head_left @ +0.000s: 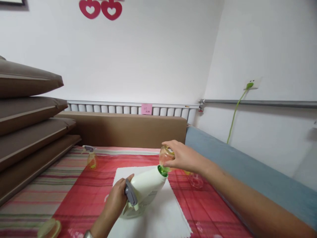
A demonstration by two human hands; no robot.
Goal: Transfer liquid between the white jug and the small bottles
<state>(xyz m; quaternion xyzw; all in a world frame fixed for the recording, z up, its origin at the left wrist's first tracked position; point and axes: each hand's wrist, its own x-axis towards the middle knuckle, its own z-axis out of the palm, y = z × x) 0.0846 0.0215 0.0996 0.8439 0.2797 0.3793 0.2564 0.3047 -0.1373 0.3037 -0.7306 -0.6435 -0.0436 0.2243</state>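
left hand (116, 199): fingers wrapped round tilted white jug (145, 189) handle | right hand (182, 157): arm extended, fingers gripping small clear bottle (165, 156) from above | bottle against jug's green spout (162, 170)

head-worn view, forward-down, close over bed (81, 185)
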